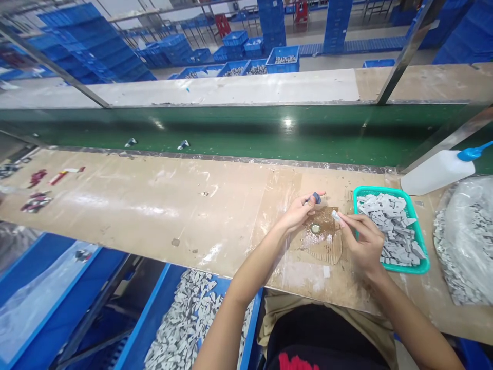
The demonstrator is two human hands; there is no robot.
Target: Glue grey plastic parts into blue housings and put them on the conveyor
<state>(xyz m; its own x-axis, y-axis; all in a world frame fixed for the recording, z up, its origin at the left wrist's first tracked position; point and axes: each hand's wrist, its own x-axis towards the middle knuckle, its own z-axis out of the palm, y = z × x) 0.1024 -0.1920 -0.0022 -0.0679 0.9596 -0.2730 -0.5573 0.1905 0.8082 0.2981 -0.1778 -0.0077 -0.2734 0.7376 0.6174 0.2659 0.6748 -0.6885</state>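
Observation:
My left hand (300, 211) is closed on a small dark blue part (316, 197), pinched between thumb and fingers. A small light grey piece (336, 216) sits between the thumb and fingertips of my right hand (362, 237). Both hands are above a worn piece of cardboard (330, 246), which looks wet and carries a small round cap-like thing (315, 229). Just right of my right hand stands a green plastic basket (427, 264) heaped with grey pieces (389, 221). The exact kind of either held part is too small to make out.
A white squeeze bottle (437, 172) with a blue nozzle and a clear bag of parts (468, 241) are at the right. Beyond the bench runs a green conveyor belt (239, 131) carrying two small parts. A blue crate (129, 339) of grey parts sits below the front edge.

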